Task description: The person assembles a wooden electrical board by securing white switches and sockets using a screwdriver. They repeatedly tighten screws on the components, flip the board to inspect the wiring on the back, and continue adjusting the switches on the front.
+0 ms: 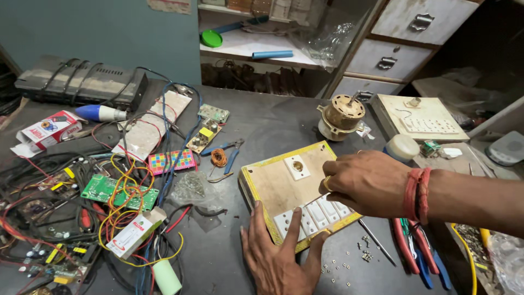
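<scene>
You are at the fitting stage: your left hand (275, 257), fingers spread flat, steadies the wooden switchboard (292, 186) at the bench's near centre, while your right hand (364, 183), curled narrow, presses its white switch row (316, 214); next calls for firm, even seating pressure.

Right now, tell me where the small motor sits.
In the head view, the small motor stands on the dark table, right of centre, just behind the wooden switchboard and left of the white round container.
</scene>
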